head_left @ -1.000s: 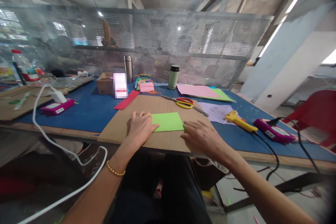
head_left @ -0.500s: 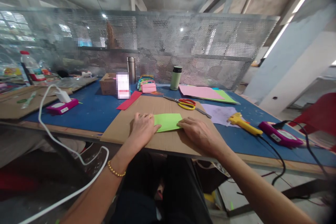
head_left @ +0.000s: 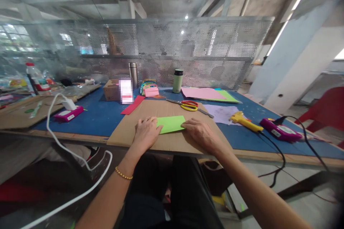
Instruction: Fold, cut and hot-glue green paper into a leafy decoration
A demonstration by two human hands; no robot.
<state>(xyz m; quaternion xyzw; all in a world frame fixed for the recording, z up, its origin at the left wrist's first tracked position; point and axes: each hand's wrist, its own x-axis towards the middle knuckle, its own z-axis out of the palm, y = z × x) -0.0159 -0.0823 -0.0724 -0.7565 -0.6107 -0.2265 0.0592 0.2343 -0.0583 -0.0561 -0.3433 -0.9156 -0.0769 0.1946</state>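
Note:
A bright green piece of paper (head_left: 171, 123) lies on a brown cardboard sheet (head_left: 126, 128) in front of me. My left hand (head_left: 146, 131) holds its left end, thumb resting on the near edge and some fingertips hidden. At the opposite end, my right hand (head_left: 200, 133) has its fingers closed together on the right edge. Beyond the paper rest red-and-yellow-handled scissors (head_left: 189, 106), with a grey blade-like strip (head_left: 206, 113) beside them.
A yellow glue gun (head_left: 245, 121) lies at the right near a purple power block (head_left: 281, 128). Behind are a green tumbler (head_left: 177, 81), pink paper sheets (head_left: 202, 93), small pink bag shapes (head_left: 151, 91), a red strip (head_left: 132, 105) and a cardboard box (head_left: 112, 90). A white cable (head_left: 80, 195) hangs at left.
The camera view has shifted slightly, so the scene sits a little differently. Both hands stay at the two ends of the green paper, with hardly any movement.

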